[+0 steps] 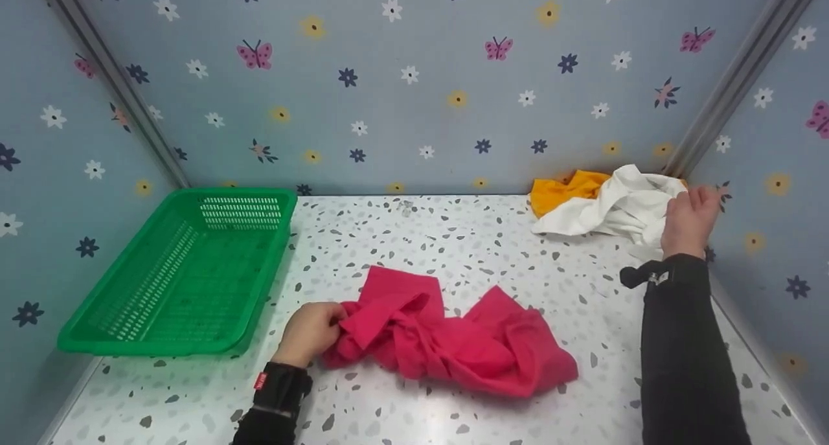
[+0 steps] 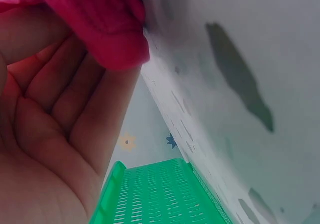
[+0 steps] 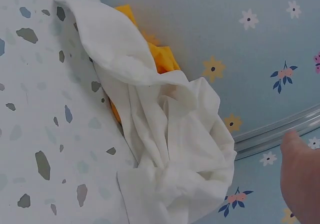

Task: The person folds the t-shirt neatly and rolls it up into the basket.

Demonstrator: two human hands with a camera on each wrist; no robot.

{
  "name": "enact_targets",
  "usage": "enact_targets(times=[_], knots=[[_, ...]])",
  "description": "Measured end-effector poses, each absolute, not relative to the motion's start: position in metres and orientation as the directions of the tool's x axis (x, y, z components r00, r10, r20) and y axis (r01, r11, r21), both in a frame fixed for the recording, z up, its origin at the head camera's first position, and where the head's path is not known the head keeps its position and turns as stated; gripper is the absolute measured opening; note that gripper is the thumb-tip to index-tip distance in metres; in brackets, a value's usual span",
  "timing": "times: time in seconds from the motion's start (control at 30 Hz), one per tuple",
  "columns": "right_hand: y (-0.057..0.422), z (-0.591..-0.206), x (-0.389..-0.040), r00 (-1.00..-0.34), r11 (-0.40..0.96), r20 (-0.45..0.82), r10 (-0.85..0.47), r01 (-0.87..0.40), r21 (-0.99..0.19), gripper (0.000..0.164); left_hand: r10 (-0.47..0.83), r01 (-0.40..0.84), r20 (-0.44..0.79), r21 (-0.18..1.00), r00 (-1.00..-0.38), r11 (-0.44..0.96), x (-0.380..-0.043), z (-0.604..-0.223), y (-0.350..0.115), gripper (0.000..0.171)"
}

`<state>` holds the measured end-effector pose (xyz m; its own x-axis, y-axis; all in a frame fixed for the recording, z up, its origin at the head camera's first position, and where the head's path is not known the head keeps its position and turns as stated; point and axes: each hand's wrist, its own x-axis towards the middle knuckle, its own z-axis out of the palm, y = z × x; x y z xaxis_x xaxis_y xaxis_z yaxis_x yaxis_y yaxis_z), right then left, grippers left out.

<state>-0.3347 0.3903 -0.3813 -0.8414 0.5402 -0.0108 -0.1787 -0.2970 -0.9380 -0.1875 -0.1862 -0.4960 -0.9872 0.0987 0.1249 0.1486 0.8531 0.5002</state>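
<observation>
A crumpled pinkish-red cloth (image 1: 453, 348) lies spread across the front middle of the speckled table. My left hand (image 1: 311, 331) grips its left end; the left wrist view shows a fold of the cloth (image 2: 112, 39) between thumb and fingers. At the back right corner, a white cloth (image 1: 622, 202) is heaped partly over an orange-yellow cloth (image 1: 567, 189). My right hand (image 1: 692, 219) is at the white cloth's right side, fingers loosely bent. In the right wrist view only part of the right hand (image 3: 300, 176) shows, apart from the white cloth (image 3: 165, 119).
A green plastic basket (image 1: 175, 276) with slotted sides stands at the left, beside my left hand. Flower-patterned panels (image 1: 414, 89) wall the table at the back and both sides, with metal strips (image 1: 738, 76) in the corners.
</observation>
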Motion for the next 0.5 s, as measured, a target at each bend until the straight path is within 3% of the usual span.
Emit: enact_targets(times=[0.2,0.4,0.5], knots=[[0.382,-0.381,-0.335,-0.883,-0.149,-0.032,0.468,-0.043,-0.988,0.061,0.098,0.144,0.117,0.502,-0.988,0.853,-0.186,-0.496,-0.187,0.017],[0.373,-0.392,-0.333,-0.934,0.223,0.040,0.355,0.043,-0.974,0.065,0.096,0.140,0.113,0.504,-0.989,0.852,-0.187,-0.496,-0.187,0.016],[0.367,-0.398,-0.332,-0.956,0.334,0.060,0.287,0.041,-0.942,0.066,0.091,0.132,0.104,0.512,-0.990,0.849,-0.187,-0.496,-0.186,0.016]])
